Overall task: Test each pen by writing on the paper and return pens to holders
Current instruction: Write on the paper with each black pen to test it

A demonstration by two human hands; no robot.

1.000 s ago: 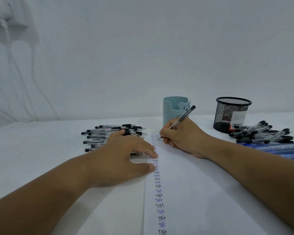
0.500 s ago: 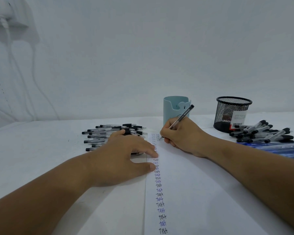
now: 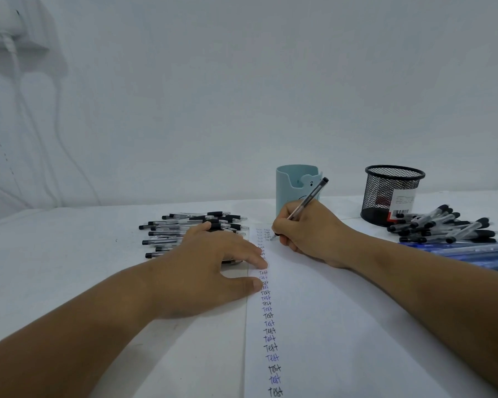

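White paper (image 3: 342, 326) lies on the worktop (image 3: 55, 268), and your right hand (image 3: 308, 231) has a tight grip on a pen (image 3: 305, 202) whose tip touches the sheet near its top. Your left hand (image 3: 210, 268) rests flat with loose fingers on the paper's edge. Two holders, blue (image 3: 293, 182) and black mesh (image 3: 391, 193), stand behind.

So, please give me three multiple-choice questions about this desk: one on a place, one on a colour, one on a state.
1. Where is the black mesh holder?
A. right of the blue cup
B. left of the blue cup
C. on the paper

2. Which ink colours show in the written column?
A. red and green
B. black and blue
C. only red

3. What is the right hand doing?
A. lying flat
B. holding the cup
C. gripping a pen

Answers: 1 A, the blue cup stands to its left. 2 B, words alternate. 3 C, the pen tip meets the paper.
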